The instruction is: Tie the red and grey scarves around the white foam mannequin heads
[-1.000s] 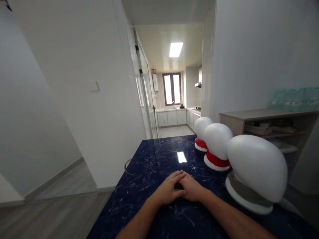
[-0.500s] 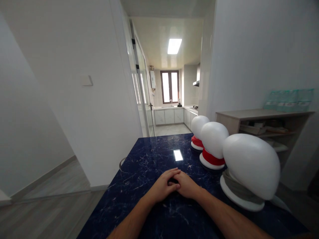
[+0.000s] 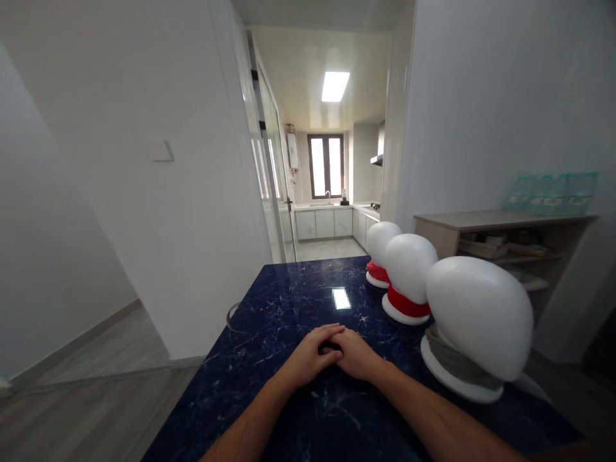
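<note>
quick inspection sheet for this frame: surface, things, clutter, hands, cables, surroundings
Surface: dark blue marbled table, glossy.
Things: three white mannequin heads in a row at right; near head wears a grey band, middle head and far head red bands.
Clutter: nothing seen on the table.
Hands: left hand and right hand rest together on the table, fingers overlapping, holding nothing.
Cables: nothing seen.
Surroundings: shelf unit at right, kitchen beyond.

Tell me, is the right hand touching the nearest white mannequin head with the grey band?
Apart. The head view shows the right hand resting against the left hand on the dark table, with bare tabletop between it and the nearest mannequin head.
</note>
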Demonstrator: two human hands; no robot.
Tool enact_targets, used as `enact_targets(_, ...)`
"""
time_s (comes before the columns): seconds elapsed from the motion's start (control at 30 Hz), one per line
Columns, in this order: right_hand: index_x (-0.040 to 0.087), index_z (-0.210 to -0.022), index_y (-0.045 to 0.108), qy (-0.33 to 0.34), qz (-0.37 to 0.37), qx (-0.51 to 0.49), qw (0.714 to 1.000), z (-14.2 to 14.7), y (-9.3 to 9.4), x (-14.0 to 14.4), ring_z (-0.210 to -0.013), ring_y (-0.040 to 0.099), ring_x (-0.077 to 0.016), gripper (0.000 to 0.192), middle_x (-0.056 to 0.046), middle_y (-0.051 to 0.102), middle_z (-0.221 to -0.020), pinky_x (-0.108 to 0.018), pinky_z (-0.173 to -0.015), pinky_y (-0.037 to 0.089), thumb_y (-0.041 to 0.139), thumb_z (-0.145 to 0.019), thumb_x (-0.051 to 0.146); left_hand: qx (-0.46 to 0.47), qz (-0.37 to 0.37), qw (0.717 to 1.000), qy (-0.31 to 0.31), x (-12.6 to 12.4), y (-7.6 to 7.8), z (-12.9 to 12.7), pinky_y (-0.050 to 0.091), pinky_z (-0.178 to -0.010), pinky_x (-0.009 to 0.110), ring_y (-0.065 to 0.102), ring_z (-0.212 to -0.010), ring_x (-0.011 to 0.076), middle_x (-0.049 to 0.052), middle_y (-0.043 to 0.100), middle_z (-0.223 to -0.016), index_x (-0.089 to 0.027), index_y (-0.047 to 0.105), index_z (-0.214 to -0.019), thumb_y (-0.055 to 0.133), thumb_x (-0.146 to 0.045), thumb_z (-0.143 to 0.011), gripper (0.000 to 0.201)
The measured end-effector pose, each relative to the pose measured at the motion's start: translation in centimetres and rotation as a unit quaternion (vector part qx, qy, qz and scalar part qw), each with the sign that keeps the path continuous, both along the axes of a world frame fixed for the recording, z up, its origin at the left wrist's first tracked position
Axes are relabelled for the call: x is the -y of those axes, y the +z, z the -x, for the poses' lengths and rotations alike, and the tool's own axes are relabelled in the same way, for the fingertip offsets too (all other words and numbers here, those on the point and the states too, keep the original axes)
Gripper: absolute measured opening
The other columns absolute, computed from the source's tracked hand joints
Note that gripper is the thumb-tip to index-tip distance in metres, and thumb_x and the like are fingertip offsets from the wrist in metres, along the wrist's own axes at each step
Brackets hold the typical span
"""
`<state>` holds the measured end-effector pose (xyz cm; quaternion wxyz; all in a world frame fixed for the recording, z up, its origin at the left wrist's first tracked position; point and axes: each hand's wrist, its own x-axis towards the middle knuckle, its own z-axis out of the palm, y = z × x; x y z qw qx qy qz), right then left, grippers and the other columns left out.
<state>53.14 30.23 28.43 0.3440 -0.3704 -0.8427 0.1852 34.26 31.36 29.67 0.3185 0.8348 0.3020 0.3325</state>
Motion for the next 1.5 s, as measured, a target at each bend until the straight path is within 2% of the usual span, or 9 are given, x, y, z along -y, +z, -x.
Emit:
enact_targets(0.4,0.024,-0.111,0.079,-0.017,0.031,-0.008,0.999,-0.1,0.5,0.3,-0.105,0.074,-0.0235,0.032,-0.005,0.08,-0.115,-0.035,-0.095,0.056,0.062,-0.087,0.01,0.002,0.012,1.0,0.006,0.4,0.7,0.0,0.043,-0.119,0.04,0.062,-0.132,0.0247,0.003,0.069,-0.142,-0.032,0.065,-0.143,0.074,-0.023,-0.089,0.056)
enact_targets(0.6,0.024,-0.116,0.075,-0.075,-0.037,0.037,0.996,-0.5,1.4,0.9,-0.1,0.071,-0.021,0.03,-0.005,0.078,-0.107,-0.033,-0.092,0.053,0.057,-0.096,0.013,0.005,0.008,1.0,0.028,0.4,1.1,0.5,0.047,-0.111,0.035,0.067,-0.122,0.0239,0.003,0.074,-0.133,-0.029,0.072,-0.134,0.058,-0.035,-0.102,0.035)
enact_targets(0.7,0.022,-0.118,0.072,-0.098,-0.1,0.068,0.988,-0.4,3.3,2.6,-0.091,0.069,-0.0192,0.029,-0.005,0.073,-0.099,-0.031,-0.084,0.052,0.048,-0.103,0.015,-0.006,0.014,0.999,0.038,0.1,1.1,0.9,0.051,-0.101,0.033,0.071,-0.11,0.0239,0.003,0.079,-0.12,-0.025,0.077,-0.122,0.048,-0.04,-0.106,0.036)
enact_targets(0.83,0.023,-0.122,0.068,-0.123,-0.194,0.049,0.972,-0.7,8.7,7.5,-0.088,0.065,-0.0197,0.033,-0.006,0.068,-0.101,-0.033,-0.081,0.051,0.047,-0.1,0.01,-0.025,0.015,0.997,0.065,-0.2,0.6,1.3,0.052,-0.094,0.032,0.072,-0.102,0.0231,0.002,0.08,-0.109,-0.024,0.076,-0.12,0.056,-0.039,-0.102,0.031)
enact_targets(1.0,0.027,-0.12,0.069,-0.299,-0.337,0.016,0.893,-6.7,16.8,13.5,-0.11,0.061,-0.0292,0.023,-0.009,0.068,-0.113,-0.049,-0.101,0.047,0.059,-0.099,0.025,-0.052,0.003,0.995,0.089,-0.2,0.4,1.3,0.052,-0.088,0.031,0.072,-0.097,0.0219,0.002,0.079,-0.104,-0.025,0.076,-0.117,0.06,-0.037,-0.098,0.028)
enact_targets(1.1,0.027,-0.146,0.057,-0.451,-0.371,0.036,0.811,-13.2,19.4,13.8,-0.131,0.052,-0.0385,0.056,-0.014,0.061,-0.138,-0.059,-0.113,0.037,0.064,-0.095,0.046,-0.06,0.0,0.994,0.087,0.0,0.6,1.2,0.052,-0.086,0.032,0.072,-0.094,0.0216,0.002,0.078,-0.101,-0.025,0.077,-0.117,0.06,-0.037,-0.097,0.028)
enact_targets(1.2,0.024,-0.159,0.044,-0.513,-0.314,0.077,0.795,-19.4,19.3,12.1,-0.14,0.045,-0.0441,0.085,-0.021,0.053,-0.149,-0.06,-0.115,0.035,0.063,-0.089,0.067,-0.064,-0.003,0.994,0.086,0.1,0.8,1.2,0.052,-0.086,0.032,0.072,-0.093,0.0217,0.003,0.078,-0.099,-0.025,0.076,-0.117,0.06,-0.038,-0.097,0.029)
enact_targets(1.3,0.02,-0.157,0.047,-0.503,-0.212,0.107,0.831,-23.4,17.5,10.6,-0.139,0.048,-0.0448,0.094,-0.022,0.055,-0.147,-0.058,-0.113,0.04,0.064,-0.084,0.076,-0.067,-0.009,0.994,0.087,0.1,0.8,1.2,0.052,-0.086,0.032,0.072,-0.092,0.0216,0.003,0.079,-0.098,-0.025,0.076,-0.115,0.059,-0.038,-0.097,0.028)
enact_targets(1.5,0.022,-0.155,0.051,-0.481,-0.17,0.114,0.852,-25.2,15.4,10.9,-0.128,0.058,-0.0437,0.097,-0.023,0.06,-0.141,-0.055,-0.104,0.048,0.074,-0.076,0.074,-0.069,-0.021,0.994,0.086,0.2,0.6,1.1,0.052,-0.085,0.032,0.071,-0.089,0.0214,0.003,0.079,-0.097,-0.024,0.077,-0.111,0.058,-0.038,-0.097,0.028)
